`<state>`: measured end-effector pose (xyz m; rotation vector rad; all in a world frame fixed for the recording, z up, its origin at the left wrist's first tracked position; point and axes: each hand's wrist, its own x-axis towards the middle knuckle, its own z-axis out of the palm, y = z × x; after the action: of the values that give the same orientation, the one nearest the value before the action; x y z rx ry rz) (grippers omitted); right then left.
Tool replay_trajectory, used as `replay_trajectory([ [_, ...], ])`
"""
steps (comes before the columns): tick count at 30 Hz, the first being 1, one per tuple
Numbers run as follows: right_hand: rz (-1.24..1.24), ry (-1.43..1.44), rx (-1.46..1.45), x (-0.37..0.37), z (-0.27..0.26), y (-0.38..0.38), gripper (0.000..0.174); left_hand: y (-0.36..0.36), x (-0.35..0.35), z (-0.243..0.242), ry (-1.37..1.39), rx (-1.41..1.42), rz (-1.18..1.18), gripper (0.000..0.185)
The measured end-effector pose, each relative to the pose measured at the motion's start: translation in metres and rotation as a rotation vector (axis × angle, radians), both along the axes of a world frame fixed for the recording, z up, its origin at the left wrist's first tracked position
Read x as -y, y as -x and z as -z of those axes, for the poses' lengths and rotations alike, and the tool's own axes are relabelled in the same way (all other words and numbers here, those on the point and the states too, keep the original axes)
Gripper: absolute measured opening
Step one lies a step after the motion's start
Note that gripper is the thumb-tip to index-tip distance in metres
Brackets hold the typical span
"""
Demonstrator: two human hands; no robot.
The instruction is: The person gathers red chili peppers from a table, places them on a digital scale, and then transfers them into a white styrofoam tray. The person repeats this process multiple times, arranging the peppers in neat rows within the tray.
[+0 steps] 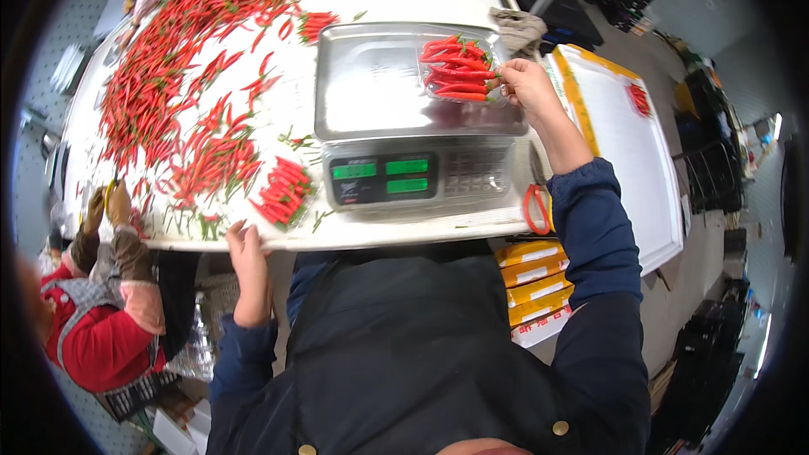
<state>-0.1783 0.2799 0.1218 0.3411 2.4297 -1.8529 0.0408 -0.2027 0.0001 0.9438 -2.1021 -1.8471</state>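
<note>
My right hand (523,87) grips the right end of a clear plastic tray of red chili peppers (458,69) over the right part of the steel pan (370,88) of a digital weighing scale; whether the tray touches the pan, I cannot tell. Green displays (406,167) glow on the scale's front. At the table's front edge is my left hand (246,246), fingers apart and holding nothing, just below and left of a second packed tray of chilies (284,194). Loose red chilies (215,155) and cut green stems lie farther left.
Scissors with red handles (536,208) lie right of the scale. A large pile of chilies (142,85) covers the table's left. A white foam box (632,164) bearing one pack stands at right, near a crumpled cloth (519,31). Co-workers (104,347) work at left and far left.
</note>
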Motion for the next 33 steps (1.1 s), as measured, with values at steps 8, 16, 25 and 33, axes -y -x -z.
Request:
replay_trajectory([
  [8, 0.284, -0.102, -0.022, -0.178, -0.025, -0.073, 0.011, -0.01, -0.092, -0.021, 0.266, -0.55, 0.523, 0.023],
  [16, 0.57, -0.332, 0.111, -0.361, 0.009, -0.178, 0.016, 0.04, -0.219, -0.026, 0.574, -0.899, 1.398, 0.034],
  [25, 0.862, -0.617, 0.091, -0.431, 0.08, -0.24, 0.02, 0.044, -0.273, -0.007, 0.781, -0.796, 1.595, 0.045],
  [33, 0.531, -1.119, -0.142, -0.284, 0.044, -0.206, 0.029, 0.042, -0.273, -0.003, 0.822, -0.792, 1.55, 0.04],
])
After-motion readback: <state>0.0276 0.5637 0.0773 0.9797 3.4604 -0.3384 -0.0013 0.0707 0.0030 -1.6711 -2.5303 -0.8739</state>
